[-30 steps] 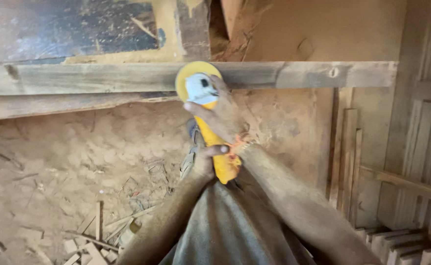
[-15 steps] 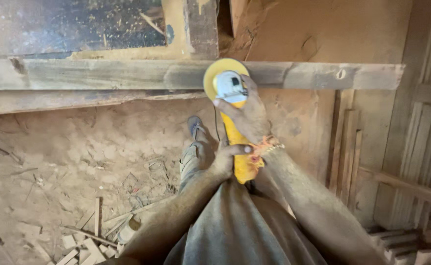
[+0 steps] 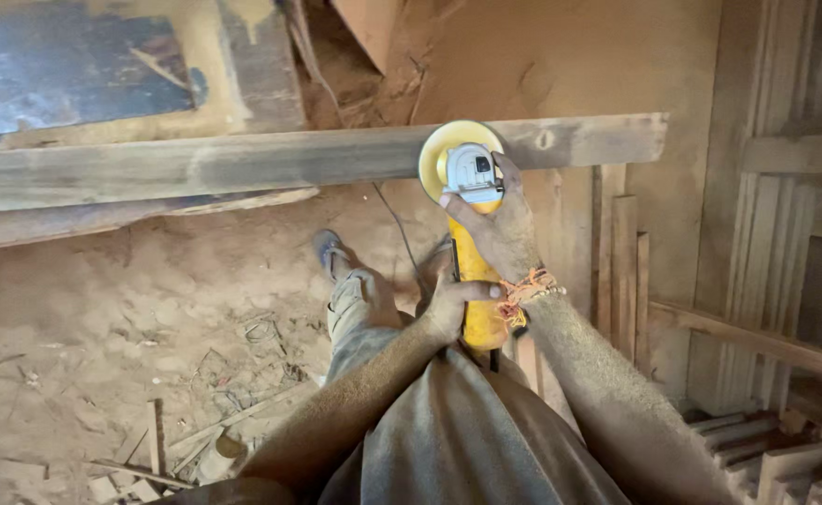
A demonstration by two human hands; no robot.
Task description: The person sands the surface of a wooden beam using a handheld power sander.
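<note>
A yellow angle grinder (image 3: 472, 252) with a grey head and a yellow sanding disc (image 3: 448, 145) presses flat on a long grey wooden plank (image 3: 243, 164). My right hand (image 3: 495, 224) wraps the front of the grinder just behind the head; an orange thread band circles that wrist. My left hand (image 3: 453, 304) grips the rear of the yellow body. The disc sits toward the plank's right end. Both forearms are coated in sawdust.
Sawdust covers the floor (image 3: 130, 309), with wood offcuts (image 3: 158, 449) at the lower left. My leg and shoe (image 3: 331, 252) stand below the plank. Upright slats (image 3: 621, 271) and stacked wooden pieces (image 3: 776, 449) crowd the right. A dark board (image 3: 65, 79) lies behind the plank.
The grinder and both hands have slid rightward along the plank, from its middle toward its right end. My view has shifted with them.
</note>
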